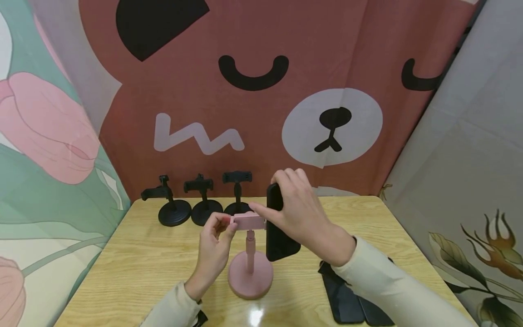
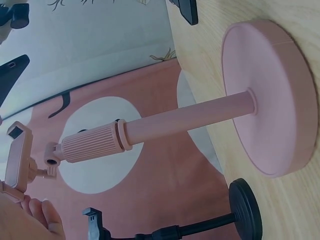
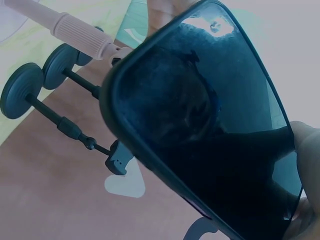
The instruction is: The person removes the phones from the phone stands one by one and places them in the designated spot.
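A pink phone stand [image 1: 250, 268] with a round base stands upright on the table. My left hand [image 1: 215, 247] pinches the left end of its clamp head [image 1: 248, 222] between thumb and fingers. In my right hand [image 1: 304, 211] is a black smartphone [image 1: 282, 236], gripped by its edges and held upright just right of the clamp. The right thumb reaches toward the clamp; whether it touches is hard to tell. In the right wrist view the phone's dark glossy screen [image 3: 200, 110] fills much of the picture. The left wrist view shows the stand's ribbed collar [image 2: 92, 143] and pole.
Three black phone stands, among them the leftmost stand [image 1: 174, 212], line the table's back left. Dark phones [image 1: 345, 297] lie at the front right, partly behind the right sleeve. A bear-print curtain [image 1: 261, 118] hangs behind the wooden table [image 1: 135, 263], with cloth on both sides.
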Action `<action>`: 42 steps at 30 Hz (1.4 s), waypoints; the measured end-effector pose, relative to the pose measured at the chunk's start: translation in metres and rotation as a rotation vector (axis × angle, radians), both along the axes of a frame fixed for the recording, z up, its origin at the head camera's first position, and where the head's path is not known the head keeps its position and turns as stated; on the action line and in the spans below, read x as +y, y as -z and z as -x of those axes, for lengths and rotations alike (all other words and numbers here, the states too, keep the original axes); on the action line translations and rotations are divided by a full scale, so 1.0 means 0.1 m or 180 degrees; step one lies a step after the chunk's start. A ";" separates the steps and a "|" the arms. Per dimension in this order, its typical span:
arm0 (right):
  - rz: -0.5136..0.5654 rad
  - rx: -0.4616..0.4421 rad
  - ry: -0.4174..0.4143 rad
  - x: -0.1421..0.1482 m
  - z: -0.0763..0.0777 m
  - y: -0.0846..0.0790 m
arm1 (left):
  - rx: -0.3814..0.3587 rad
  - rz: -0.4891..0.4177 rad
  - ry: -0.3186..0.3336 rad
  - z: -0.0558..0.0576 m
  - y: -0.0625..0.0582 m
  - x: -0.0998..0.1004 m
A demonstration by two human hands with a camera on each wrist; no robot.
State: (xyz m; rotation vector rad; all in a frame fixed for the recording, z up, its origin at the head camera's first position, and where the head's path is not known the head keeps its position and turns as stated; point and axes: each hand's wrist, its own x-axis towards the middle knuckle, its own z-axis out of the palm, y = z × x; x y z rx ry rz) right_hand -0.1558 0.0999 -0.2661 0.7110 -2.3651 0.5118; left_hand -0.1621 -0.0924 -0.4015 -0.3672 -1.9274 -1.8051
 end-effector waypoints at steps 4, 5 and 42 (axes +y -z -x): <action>0.0000 -0.0035 0.0011 0.04 0.01 0.02 | 0.0004 0.0017 0.0029 0.00 -0.01 -0.01; 0.0001 -0.0042 0.0016 0.06 0.01 0.02 | -0.0002 0.0023 0.0043 0.00 -0.01 -0.01; -0.0120 -0.0217 0.0305 0.34 0.07 0.32 | -0.0096 0.0446 0.0317 0.00 -0.06 -0.11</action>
